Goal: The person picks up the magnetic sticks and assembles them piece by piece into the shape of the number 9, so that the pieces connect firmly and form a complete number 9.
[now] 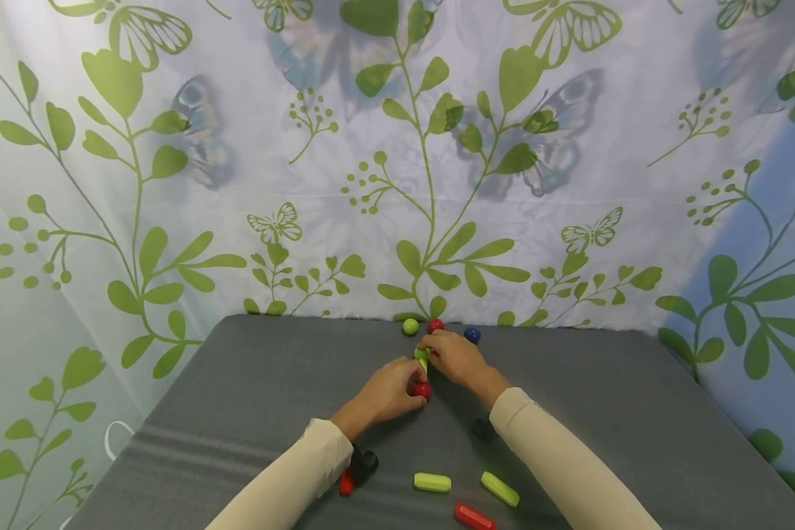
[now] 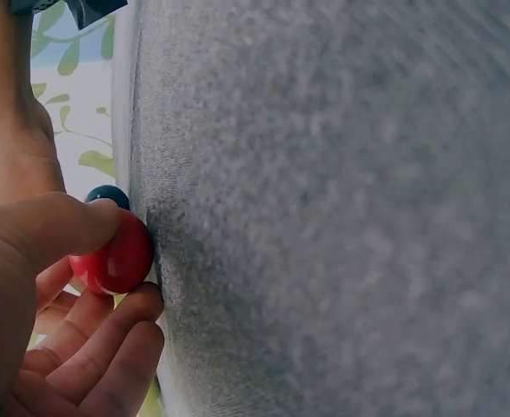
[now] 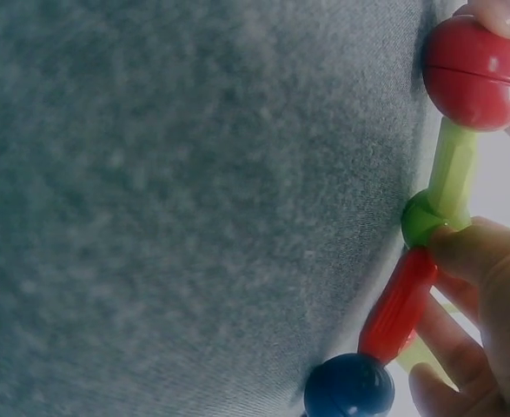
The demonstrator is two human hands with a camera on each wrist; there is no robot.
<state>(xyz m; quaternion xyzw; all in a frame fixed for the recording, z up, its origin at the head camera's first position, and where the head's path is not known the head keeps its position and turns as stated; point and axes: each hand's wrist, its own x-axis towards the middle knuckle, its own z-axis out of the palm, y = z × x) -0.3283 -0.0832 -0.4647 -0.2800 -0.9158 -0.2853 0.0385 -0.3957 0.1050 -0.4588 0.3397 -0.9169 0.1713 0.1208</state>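
Observation:
My left hand (image 1: 387, 390) grips a shiny red ball (image 2: 126, 256) between thumb and fingers, low against the grey surface. From that ball a yellow-green rod (image 3: 453, 167) runs to a green ball (image 3: 421, 219). My right hand (image 1: 460, 358) pinches the green ball, its thumb beside where a red rod (image 3: 400, 304) meets it. In the right wrist view the red rod's far end meets a dark blue ball (image 3: 348, 385); whether they are joined I cannot tell. The head view hides the red rod behind my right hand.
Along the table's back edge sit a light green ball (image 1: 410, 326) and another red ball (image 1: 435, 324). Nearer lie two yellow-green rods (image 1: 432, 482) and a red rod (image 1: 475, 517). Another red rod (image 1: 347, 483) is by the left sleeve. A patterned curtain (image 1: 318, 147) hangs behind the grey table (image 1: 271, 383).

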